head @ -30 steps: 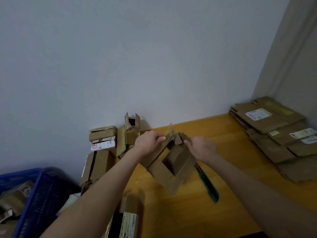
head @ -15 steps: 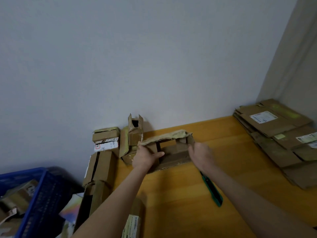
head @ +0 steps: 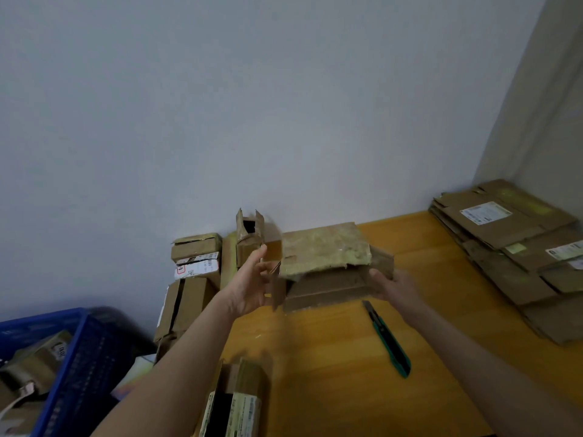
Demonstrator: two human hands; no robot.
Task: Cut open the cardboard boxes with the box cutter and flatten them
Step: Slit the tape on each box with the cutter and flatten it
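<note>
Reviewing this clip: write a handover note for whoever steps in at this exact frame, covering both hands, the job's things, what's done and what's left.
Left hand: open, beside the left end of the opened box; contact unclear.
Right hand: grips the box's right end, over the table.
Box cutter: lying on the table, in neither hand.
Done: this box is open and partly collapsed; a flattened stack lies at the right.
Left: press this box flat, add it to the stack, then take the boxes by the wall.
</note>
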